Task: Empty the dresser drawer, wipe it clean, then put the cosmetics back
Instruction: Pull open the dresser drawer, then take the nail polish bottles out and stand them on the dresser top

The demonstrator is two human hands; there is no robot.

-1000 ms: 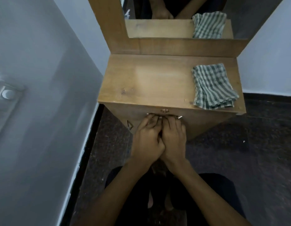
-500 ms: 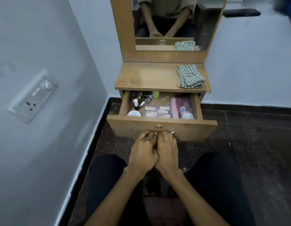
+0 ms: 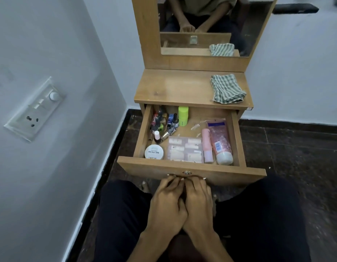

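While the drawer (image 3: 190, 171) stands pulled out with its cosmetics inside, both hands sit side by side at its front: the left hand (image 3: 168, 207) and right hand (image 3: 199, 203) have their fingers (image 3: 171, 181) curled onto the handle under the lock (image 3: 186, 173), likely for an even pull. On the dresser top (image 3: 175, 87) a folded checked cloth (image 3: 227, 88) waits, seemingly for wiping.

Cloth (image 3: 226, 88) on dresser top (image 3: 175, 87) right, tubes (image 3: 219, 140) in drawer (image 3: 192, 172) right, bottles (image 3: 164, 123) left
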